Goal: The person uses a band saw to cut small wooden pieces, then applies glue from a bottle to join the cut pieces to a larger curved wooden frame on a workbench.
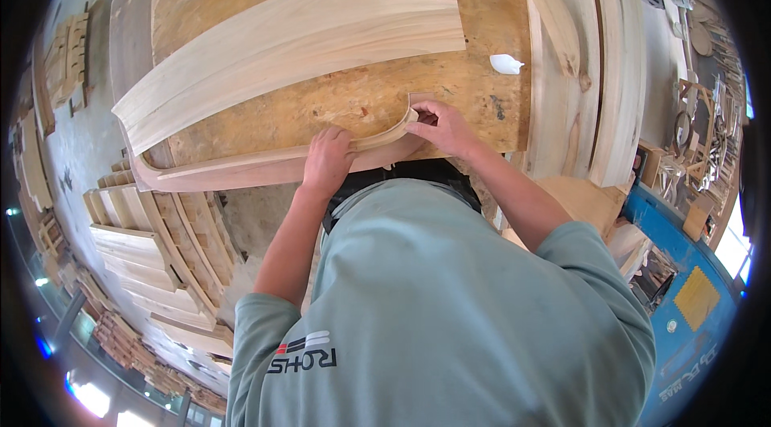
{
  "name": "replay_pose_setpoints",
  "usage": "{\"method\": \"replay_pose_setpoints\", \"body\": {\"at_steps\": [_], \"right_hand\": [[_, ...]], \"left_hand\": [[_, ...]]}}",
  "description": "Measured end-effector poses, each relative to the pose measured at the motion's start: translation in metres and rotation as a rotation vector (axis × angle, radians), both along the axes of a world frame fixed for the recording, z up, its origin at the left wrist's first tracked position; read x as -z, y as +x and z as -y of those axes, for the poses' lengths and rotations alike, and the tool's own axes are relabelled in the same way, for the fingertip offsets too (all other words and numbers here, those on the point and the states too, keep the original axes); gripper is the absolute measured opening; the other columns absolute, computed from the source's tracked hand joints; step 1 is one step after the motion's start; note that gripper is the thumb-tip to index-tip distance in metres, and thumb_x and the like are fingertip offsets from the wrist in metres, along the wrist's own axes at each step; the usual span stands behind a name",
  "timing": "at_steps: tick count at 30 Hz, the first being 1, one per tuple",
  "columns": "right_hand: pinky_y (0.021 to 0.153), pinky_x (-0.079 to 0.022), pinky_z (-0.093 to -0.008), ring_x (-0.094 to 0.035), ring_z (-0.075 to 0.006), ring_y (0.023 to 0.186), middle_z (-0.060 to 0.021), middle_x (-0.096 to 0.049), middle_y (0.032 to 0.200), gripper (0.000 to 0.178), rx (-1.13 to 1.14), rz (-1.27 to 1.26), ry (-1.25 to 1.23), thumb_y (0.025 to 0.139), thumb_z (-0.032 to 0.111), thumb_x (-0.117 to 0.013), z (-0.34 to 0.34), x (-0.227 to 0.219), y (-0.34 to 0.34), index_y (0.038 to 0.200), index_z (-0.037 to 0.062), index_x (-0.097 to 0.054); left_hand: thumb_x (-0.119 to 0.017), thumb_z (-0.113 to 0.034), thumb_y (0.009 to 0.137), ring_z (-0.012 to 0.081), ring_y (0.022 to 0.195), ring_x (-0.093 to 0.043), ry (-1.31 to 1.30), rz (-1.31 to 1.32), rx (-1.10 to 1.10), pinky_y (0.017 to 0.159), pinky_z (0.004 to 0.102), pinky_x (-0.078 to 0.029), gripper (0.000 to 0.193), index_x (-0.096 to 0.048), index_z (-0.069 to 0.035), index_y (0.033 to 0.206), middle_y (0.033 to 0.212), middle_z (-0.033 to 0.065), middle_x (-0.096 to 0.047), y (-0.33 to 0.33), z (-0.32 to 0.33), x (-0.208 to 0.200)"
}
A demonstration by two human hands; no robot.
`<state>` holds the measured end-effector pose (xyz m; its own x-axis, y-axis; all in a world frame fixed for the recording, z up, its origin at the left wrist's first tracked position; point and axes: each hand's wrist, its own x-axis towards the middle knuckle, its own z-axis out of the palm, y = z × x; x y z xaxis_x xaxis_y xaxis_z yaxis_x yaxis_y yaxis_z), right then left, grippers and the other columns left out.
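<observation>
A long, narrow wooden strip lies along the near edge of the workbench, its two ends bent away from me. My left hand is closed over the strip right of its middle, with the fingers on top. At the bent right end, my right hand pinches the strip between thumb and fingers. Just beyond it on the workbench rests a wide, pale wooden panel with visible grain. The undersides of both hands are hidden.
A small white object sits to the right of the panel. Long boards run along the right side, with a curved offcut on them. Stacked wooden parts stand at lower left. A blue machine is at the right.
</observation>
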<state>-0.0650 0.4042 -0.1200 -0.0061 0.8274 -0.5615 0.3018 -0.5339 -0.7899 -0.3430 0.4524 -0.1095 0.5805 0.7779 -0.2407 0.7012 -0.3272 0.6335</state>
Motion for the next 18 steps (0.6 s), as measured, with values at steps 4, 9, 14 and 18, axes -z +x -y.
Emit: {"method": "replay_pose_setpoints", "body": {"at_steps": [4,9,14,18], "right_hand": [[0.082,-0.055,-0.0315,-0.067,-0.0175,0.087,-0.0108,-0.071,0.099,0.048,-0.007,0.013,-0.006,0.083,0.030,-0.079,-0.0015,-0.0028,-0.0005,0.117,-0.0007,-0.068],[0.081,-0.055,-0.0315,-0.067,-0.0172,0.087,-0.0097,-0.071,0.098,0.046,-0.005,-0.006,-0.015,0.083,0.028,-0.079,-0.0023,-0.0029,-0.0004,0.117,-0.0002,-0.068],[0.082,-0.054,-0.0314,-0.066,-0.0164,0.087,-0.0093,-0.071,0.099,0.046,-0.024,-0.017,0.011,0.084,0.029,-0.078,-0.0027,-0.0007,0.0026,0.118,0.0000,-0.067],[0.085,-0.054,-0.0311,-0.066,-0.0160,0.091,-0.0091,-0.071,0.102,0.046,-0.035,0.000,-0.002,0.086,0.028,-0.077,-0.0017,-0.0021,0.0023,0.122,0.0007,-0.066]], "left_hand": [[-0.074,-0.016,0.077,0.0331,0.100,-0.060,-0.009,-0.024,0.052,0.090,0.0451,-0.046,0.024,-0.069,-0.004,0.098,0.099,0.0115,-0.065,-0.0022,0.0009,0.0054],[-0.068,-0.014,0.081,0.0281,0.100,-0.061,0.052,-0.051,0.076,0.091,0.0417,-0.046,0.015,-0.070,-0.008,0.093,0.095,0.0078,-0.066,0.0002,0.0016,0.0066],[-0.066,-0.014,0.081,0.0273,0.099,-0.061,0.087,-0.045,0.088,0.092,0.0426,-0.044,0.015,-0.071,-0.009,0.094,0.094,0.0075,-0.066,0.0029,0.0014,0.0069],[-0.066,-0.014,0.080,0.0274,0.097,-0.061,0.104,0.002,0.068,0.092,0.0426,-0.044,0.014,-0.071,-0.010,0.093,0.091,0.0076,-0.065,0.0030,0.0033,0.0071]]}}
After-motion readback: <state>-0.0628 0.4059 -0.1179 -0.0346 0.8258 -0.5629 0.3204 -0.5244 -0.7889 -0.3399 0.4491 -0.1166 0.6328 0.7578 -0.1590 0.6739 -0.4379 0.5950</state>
